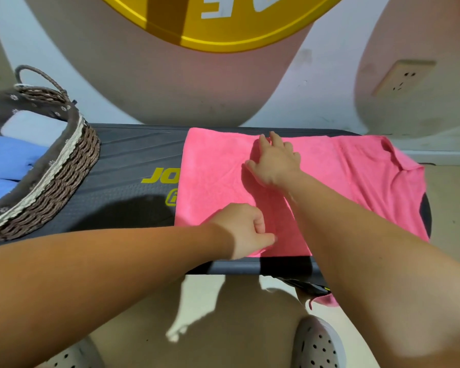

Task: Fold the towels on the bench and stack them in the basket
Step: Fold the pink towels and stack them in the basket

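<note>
Ribbed black bench (133, 155) against a pale wall (312, 102). The fluffy pink towel (215, 168) lies under both hands: right hand (275, 160) flat, fingers spread; left hand (246, 229) curled, pinching its near edge. Woven basket (72, 160) stands to their left.

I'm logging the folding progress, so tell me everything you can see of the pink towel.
The pink towel looks like soft microfibre, spread flat across the dark bench, its right end rumpled and draping over the edge. The right hand presses flat near its far edge; the left hand, fingers curled, rests at its near edge.
</note>
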